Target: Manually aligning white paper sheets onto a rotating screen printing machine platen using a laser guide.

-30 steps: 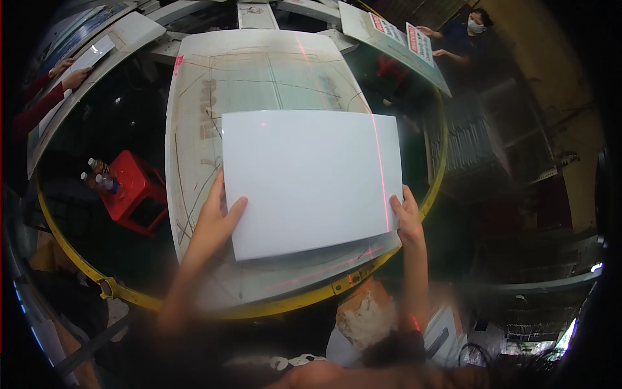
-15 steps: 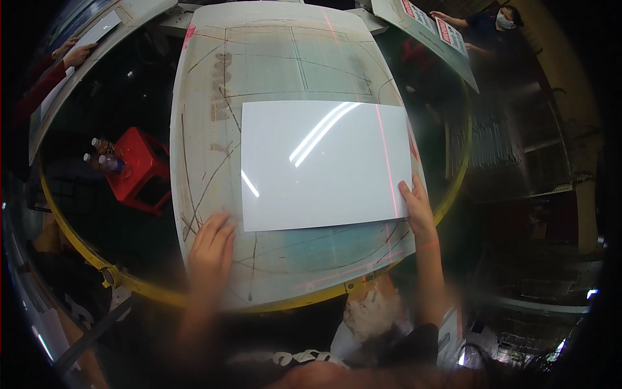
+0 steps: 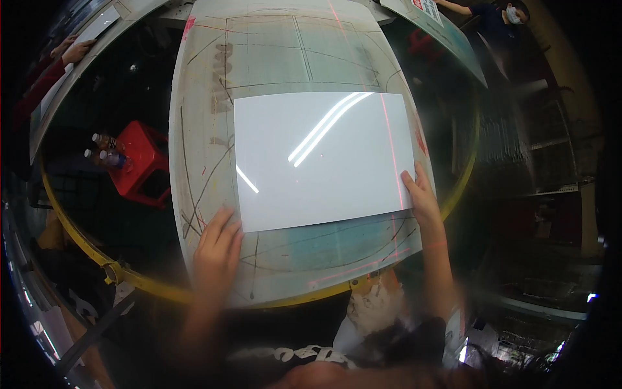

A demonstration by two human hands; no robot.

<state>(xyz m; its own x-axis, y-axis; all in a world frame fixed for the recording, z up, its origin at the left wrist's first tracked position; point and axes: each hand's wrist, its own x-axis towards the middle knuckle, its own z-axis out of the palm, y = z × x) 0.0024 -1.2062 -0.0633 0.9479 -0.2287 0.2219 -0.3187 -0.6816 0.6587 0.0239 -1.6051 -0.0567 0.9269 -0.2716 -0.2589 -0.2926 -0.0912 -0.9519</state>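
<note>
A glossy white sheet lies over a worn, marked board, with lamp reflections and a red laser line across it. My right hand is closed on the sheet's right edge near its lower corner, thumb on top and the other fingers at or under the edge. By the lower left corner, my left hand rests on the board with its fingers stretched out. Its fingertips are at or just beside the sheet's left edge; whether they touch it I cannot tell.
A yellow rail curves round the board. Left of it stands a red stool with bottles beside it. Another person's hands hold a white sheet at the far left. A masked person stands at the far right by a printed sign.
My left hand has moved up and right, closer to the sheet's corner. The sheet has turned slightly, its right side going farther away with my right hand. The view has also shifted a little.
</note>
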